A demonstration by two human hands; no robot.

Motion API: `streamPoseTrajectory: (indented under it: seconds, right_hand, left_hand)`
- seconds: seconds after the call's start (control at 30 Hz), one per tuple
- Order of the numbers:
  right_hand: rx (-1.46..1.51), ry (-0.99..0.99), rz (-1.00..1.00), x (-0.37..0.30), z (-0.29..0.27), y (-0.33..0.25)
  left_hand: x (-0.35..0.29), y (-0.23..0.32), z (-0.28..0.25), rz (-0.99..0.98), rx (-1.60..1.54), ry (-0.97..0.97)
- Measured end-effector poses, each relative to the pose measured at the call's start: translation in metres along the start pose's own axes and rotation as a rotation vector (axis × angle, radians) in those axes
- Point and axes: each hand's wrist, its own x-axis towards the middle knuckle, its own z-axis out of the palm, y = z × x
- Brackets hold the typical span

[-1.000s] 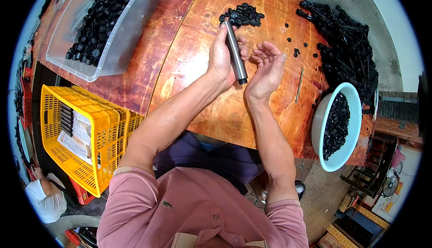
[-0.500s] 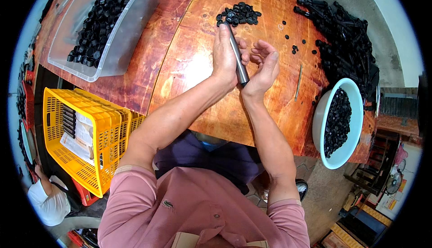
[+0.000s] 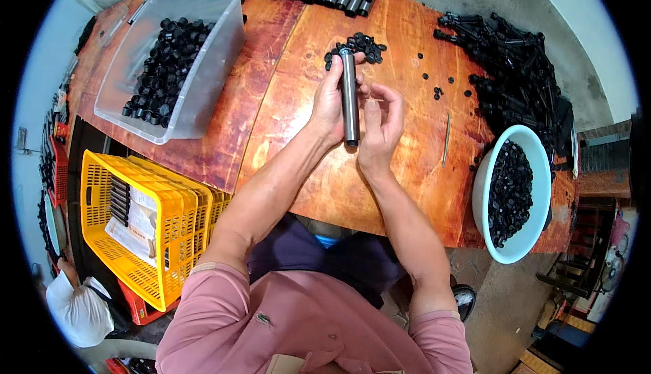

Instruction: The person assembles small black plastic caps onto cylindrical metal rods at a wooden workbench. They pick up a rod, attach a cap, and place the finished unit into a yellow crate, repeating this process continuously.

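Left-hand [image 3: 327, 107] grip wrapped round a silver-grey metal tube with black lower end [image 3: 350, 99], over the brown wooden counter [image 3: 434, 194], near side of the pile of small black round parts [image 3: 372, 47]. Right hand [image 3: 381, 134] same side of pile, fingers half-curled, tube contact unclear from here. Step looks like tube handling; next move needs steady left grip.

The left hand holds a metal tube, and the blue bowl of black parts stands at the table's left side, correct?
Not the left side: the head view shows the blue bowl of black parts at the right side of the table. The left hand does hold a metal tube.
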Motion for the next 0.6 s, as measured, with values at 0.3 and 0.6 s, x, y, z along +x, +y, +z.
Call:
streamPoseTrajectory:
  seconds: [0.3,0.6]
  right_hand:
    - [-0.747,-0.294,-0.82,-0.007,-0.067,-0.162]
    - [-0.552,-0.066,-1.702,-0.02,-0.076,-0.219]
  left_hand:
    - [0.016,0.008,-0.018,-0.097,0.067,-0.007]
    - [0.008,0.014,-0.002,-0.12,0.205,-0.017]
